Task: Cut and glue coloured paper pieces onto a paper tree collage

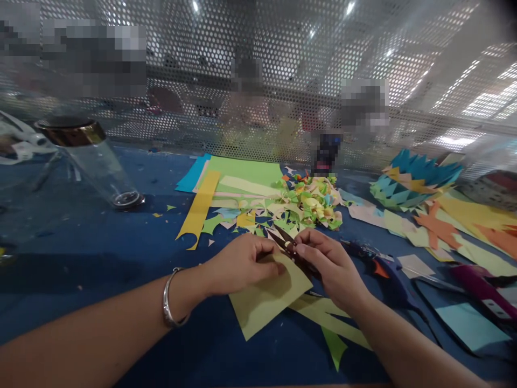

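Fingers (pixel 311 253) gripping scissors (pixel 290 248), pale yellow paper (pixel 264 307)

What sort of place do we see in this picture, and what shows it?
Most likely a craft workshop: scissors in the right hand, a heap of small cut paper pieces, and what looks like a glue gun on the blue table.

Bench (pixel 109 237) was dark blue, cluttered. Left side had a clear lidded bottle (pixel 97 167). Far middle held stacked coloured sheets (pixel 246 168), yellow strip (pixel 201 207) overlapping. Paper scraps (pixel 313 205) were heaped alongside. Right side carried a zigzag-edged paper bowl (pixel 416 183), blue glue gun (pixel 398 277), purple glue gun (pixel 479 288).
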`<control>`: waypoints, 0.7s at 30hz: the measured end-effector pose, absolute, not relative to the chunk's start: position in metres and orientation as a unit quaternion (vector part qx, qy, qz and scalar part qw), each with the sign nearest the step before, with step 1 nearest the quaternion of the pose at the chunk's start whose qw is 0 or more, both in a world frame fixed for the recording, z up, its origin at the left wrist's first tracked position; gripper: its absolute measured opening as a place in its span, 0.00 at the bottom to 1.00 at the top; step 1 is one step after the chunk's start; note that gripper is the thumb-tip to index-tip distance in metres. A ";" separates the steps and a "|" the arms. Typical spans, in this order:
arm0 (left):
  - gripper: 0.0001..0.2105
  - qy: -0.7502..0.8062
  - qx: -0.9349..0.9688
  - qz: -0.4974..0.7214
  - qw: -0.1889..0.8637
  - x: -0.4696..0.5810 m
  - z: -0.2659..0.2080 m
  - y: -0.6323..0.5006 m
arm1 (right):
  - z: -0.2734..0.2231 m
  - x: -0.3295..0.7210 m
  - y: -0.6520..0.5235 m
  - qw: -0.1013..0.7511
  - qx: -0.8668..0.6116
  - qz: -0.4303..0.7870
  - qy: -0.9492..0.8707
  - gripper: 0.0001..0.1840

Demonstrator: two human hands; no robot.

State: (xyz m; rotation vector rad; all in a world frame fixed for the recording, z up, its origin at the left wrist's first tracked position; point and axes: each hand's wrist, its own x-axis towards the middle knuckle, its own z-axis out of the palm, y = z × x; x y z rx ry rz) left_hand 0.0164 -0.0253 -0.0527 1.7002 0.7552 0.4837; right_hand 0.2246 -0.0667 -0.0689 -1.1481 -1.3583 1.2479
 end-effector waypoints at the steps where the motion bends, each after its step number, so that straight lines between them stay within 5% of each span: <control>1: 0.07 0.327 0.730 0.209 0.562 0.016 -0.053 -0.026 | -0.069 0.225 -0.067 0.468 -0.465 0.512 -0.550 0.13; 11: 0.09 0.416 0.628 0.271 0.599 0.011 -0.055 -0.024 | -0.034 0.230 -0.071 0.572 -0.441 0.521 -0.455 0.09; 21: 0.13 0.416 0.514 0.365 0.656 -0.003 -0.052 -0.017 | -0.016 0.226 -0.055 0.587 -0.466 0.459 -0.477 0.14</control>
